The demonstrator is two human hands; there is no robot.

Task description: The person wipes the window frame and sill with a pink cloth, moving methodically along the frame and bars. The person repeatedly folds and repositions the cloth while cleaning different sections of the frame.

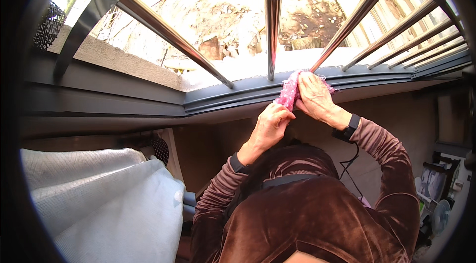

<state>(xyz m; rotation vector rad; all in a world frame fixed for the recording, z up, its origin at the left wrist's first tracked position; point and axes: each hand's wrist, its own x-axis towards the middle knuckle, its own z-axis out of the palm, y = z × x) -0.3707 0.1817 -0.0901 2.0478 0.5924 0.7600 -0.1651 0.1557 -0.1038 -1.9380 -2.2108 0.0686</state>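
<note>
A frayed pink cloth with pale spots (288, 93) lies over the grey metal window track (245, 93), close to the foot of a shiny metal bar (334, 39). My left hand (271, 125) pinches the near end of the cloth between thumb and fingers. Above and to the right, my right hand (316, 97) presses on the cloth with its fingers stretched along it; part of the cloth sticks out beyond that hand. Both wrists wear black bands, and a dark cord hangs from the right one.
Metal bars (273, 21) rise beyond the track, with leaf-strewn ground outside. A pale blue curtain (122, 203) hangs at the lower left. A small fan (440, 216) and other items stand at the lower right. A wall runs below the sill.
</note>
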